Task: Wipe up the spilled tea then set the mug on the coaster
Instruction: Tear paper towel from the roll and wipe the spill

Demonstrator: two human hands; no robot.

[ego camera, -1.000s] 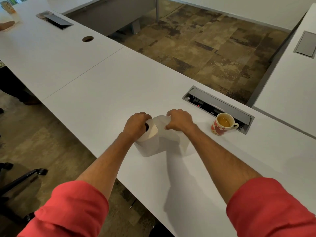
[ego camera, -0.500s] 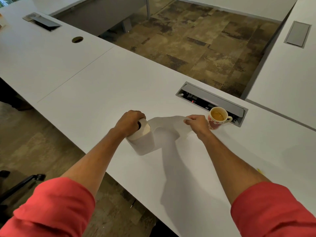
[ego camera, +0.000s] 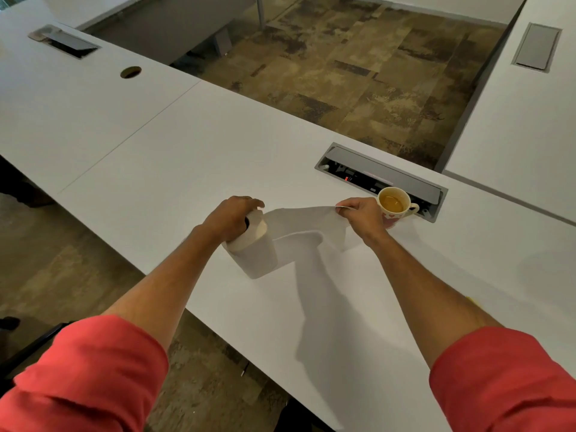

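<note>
A white paper towel roll (ego camera: 257, 251) stands upright on the white table (ego camera: 187, 157). My left hand (ego camera: 230, 216) grips its top. My right hand (ego camera: 363, 215) pinches the free end of the paper sheet (ego camera: 305, 221), which stretches out from the roll to the right. Just behind my right hand stands a mug (ego camera: 394, 205) with red hearts, holding amber tea, its handle pointing right. A small yellowish spot (ego camera: 472, 299) shows on the table by my right forearm. No coaster is in view.
An open grey cable box (ego camera: 378, 179) is set into the table right behind the mug. Further cable boxes (ego camera: 64, 42) and a round hole (ego camera: 131, 72) lie on the left table. A second table (ego camera: 530, 120) stands at right. A chair base (ego camera: 28, 347) is at lower left.
My right hand has pulled the sheet away from the roll toward the right, up to the mug. My left hand stays clamped on the roll's top.
</note>
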